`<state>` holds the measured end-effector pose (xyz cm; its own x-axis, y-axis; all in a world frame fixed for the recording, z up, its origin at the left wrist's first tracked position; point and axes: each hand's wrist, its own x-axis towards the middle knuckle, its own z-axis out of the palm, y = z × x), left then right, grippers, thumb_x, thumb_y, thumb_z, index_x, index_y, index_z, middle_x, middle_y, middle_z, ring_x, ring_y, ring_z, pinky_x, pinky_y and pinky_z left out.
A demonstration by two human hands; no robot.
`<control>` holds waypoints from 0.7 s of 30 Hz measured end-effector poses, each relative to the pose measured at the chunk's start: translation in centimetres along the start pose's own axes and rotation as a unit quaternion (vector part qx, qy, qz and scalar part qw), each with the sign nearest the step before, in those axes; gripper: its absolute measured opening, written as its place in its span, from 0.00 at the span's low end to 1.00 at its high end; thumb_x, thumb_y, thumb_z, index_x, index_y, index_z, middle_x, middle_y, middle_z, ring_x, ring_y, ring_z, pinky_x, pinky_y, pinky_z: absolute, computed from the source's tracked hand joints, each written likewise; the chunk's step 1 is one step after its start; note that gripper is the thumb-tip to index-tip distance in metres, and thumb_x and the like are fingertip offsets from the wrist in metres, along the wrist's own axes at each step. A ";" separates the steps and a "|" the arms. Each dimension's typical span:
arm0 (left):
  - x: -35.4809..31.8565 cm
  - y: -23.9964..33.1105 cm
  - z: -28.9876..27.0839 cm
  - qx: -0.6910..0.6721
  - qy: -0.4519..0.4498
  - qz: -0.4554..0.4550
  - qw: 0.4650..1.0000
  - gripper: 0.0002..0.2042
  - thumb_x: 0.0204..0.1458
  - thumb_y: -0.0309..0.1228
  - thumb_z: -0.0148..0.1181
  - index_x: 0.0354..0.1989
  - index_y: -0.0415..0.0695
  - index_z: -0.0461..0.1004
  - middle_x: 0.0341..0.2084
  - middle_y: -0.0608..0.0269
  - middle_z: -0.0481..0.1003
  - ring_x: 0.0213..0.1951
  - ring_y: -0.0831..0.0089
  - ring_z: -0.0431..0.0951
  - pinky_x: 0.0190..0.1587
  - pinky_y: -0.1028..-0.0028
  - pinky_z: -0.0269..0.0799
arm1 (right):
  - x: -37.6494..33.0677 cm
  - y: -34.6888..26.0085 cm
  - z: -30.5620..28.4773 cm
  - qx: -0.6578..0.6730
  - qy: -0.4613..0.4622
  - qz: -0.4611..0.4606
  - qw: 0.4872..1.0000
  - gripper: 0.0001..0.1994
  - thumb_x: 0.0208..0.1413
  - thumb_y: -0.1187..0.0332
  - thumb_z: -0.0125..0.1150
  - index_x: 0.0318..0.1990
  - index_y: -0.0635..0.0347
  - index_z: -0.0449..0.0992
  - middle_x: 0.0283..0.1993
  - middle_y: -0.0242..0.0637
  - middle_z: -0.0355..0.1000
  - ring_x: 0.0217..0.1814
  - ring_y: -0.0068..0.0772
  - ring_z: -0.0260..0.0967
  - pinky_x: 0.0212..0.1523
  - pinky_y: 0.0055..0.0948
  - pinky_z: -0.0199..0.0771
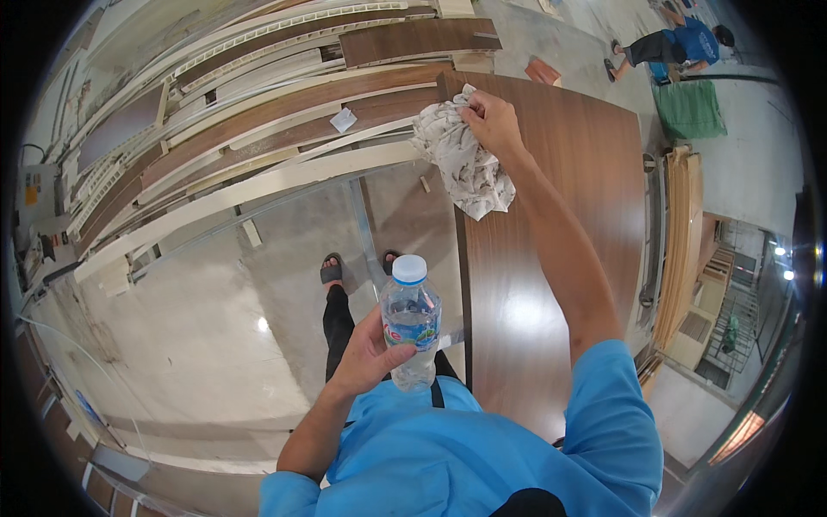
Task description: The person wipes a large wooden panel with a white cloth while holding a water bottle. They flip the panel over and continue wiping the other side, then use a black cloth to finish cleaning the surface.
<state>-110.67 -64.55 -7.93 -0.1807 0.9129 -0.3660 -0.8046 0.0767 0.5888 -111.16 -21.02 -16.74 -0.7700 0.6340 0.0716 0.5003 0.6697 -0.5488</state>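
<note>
- A brown wood-grain panel (508,284) runs down the right of centre, its smooth face catching a bright glare low in the frame.
- Pale concrete floor (276,293) spreads across the middle left.
- Long boards (284,103) in brown and cream lie heaped across the upper left, a small white scrap (343,120) on them.
- At the right, tall pale sheets (678,241) are stacked; above them is a green cover (691,109).
- A co-worker (680,52) in a dark blue shirt is at the upper right.
- The bottle's label (413,332) is mainly blue with touches of red and green; its lettering is too small to make out.
- The clear, white-capped bottle (411,297) is at the centre, in the left hand (366,358): the thumb crosses its front low on the label, and the other fingers are mostly hidden behind it.
- The crumpled pale cloth or paper (461,159) is at the upper centre, over the panel's left edge; the right hand (495,129) pinches its upper part between thumb and bent fingers, the rest spreading below them.
</note>
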 end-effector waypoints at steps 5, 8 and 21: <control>0.4 -0.2 0.2 -0.002 0.002 0.001 1.000 0.38 0.56 0.30 0.71 0.72 0.36 0.56 0.61 0.59 0.70 0.63 0.70 0.70 0.68 0.66 0.63 | -0.2 0.0 0.3 0.036 0.019 -0.021 0.999 0.14 0.54 0.63 0.72 0.30 0.65 0.76 0.23 0.38 0.72 0.24 0.29 0.66 0.29 0.33 0.69; 0.7 0.1 0.3 0.002 -0.005 -0.001 1.000 0.39 0.55 0.30 0.71 0.73 0.37 0.55 0.61 0.59 0.70 0.64 0.70 0.69 0.68 0.66 0.62 | 0.6 0.3 0.5 0.025 -0.006 0.060 0.998 0.14 0.52 0.61 0.71 0.33 0.64 0.78 0.27 0.46 0.77 0.29 0.45 0.75 0.35 0.41 0.73; 0.6 1.1 -0.3 0.020 0.002 0.031 0.999 0.39 0.55 0.31 0.71 0.73 0.38 0.56 0.61 0.60 0.70 0.64 0.71 0.69 0.69 0.66 0.61 | 1.0 0.1 0.6 -0.003 0.046 0.017 0.999 0.12 0.55 0.65 0.68 0.32 0.65 0.75 0.23 0.40 0.73 0.24 0.30 0.68 0.30 0.34 0.70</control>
<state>-111.83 -64.09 -7.74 -0.2317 0.9146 -0.3314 -0.7688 0.0366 0.6385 -112.11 -20.52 -17.25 -0.7128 0.6892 0.1301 0.5280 0.6494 -0.5473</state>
